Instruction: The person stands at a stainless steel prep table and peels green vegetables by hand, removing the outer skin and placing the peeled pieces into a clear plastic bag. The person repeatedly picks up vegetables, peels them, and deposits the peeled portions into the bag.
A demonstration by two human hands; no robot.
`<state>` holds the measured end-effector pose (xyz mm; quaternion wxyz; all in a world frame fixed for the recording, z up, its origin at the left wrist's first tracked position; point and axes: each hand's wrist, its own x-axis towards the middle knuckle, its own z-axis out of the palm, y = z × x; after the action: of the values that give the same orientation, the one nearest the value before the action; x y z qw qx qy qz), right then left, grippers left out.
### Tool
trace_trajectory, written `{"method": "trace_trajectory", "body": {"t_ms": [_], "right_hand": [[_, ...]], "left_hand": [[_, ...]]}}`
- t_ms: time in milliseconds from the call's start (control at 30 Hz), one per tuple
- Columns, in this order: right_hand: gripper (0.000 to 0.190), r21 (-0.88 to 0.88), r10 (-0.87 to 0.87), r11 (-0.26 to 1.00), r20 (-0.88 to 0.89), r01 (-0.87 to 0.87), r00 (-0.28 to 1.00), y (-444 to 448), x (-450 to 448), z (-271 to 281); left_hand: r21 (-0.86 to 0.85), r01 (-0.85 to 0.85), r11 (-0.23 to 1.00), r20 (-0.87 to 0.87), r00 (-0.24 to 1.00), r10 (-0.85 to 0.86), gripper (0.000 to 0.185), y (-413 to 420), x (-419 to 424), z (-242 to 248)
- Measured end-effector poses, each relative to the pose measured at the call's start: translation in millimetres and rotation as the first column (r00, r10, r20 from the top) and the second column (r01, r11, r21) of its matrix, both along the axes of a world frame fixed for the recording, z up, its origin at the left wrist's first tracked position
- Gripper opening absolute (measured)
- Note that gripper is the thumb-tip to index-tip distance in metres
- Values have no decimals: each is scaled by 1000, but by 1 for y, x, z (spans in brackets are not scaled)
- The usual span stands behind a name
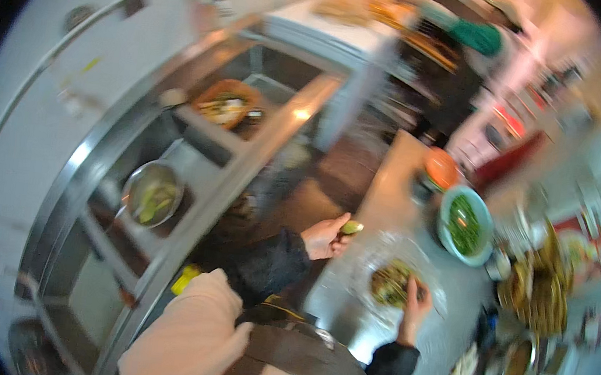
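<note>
My left hand (323, 240) pinches a small green piece of food (351, 227) between thumb and fingers, out past the table's near-left edge. My right hand (416, 306) is at the right side of a heap of brownish-green shredded food (392, 281), its fingertips touching it. Whether those fingers hold any of the food is too blurred to tell. Clear plastic film (424, 251) spreads around the heap on the metal worktable (444, 343). Any container under the film is not clearly visible.
Beyond the film stand a light-blue bowl (486, 239) of chopped greens (463, 223) and an orange bowl (440, 167). A wicker basket (538, 298) is at right. Left, a metal counter frame (259, 155) surrounds a pot (126, 190) with green pieces. Another person's green sleeve (478, 38) shows farther off.
</note>
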<state>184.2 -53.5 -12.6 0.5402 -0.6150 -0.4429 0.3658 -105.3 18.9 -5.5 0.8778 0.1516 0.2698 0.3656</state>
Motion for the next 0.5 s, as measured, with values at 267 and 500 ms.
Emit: {"method": "trace_trajectory", "body": {"t_ms": [267, 500], "right_hand": [[19, -223, 139, 973, 360, -60, 922, -8, 2, -53], [20, -184, 182, 978, 516, -99, 837, 9, 0, -44]], "left_hand": [[-231, -944, 235, -105, 265, 959, 20, -46, -334, -163], [-218, -939, -267, -450, -146, 881, 27, -119, -429, -238]]}}
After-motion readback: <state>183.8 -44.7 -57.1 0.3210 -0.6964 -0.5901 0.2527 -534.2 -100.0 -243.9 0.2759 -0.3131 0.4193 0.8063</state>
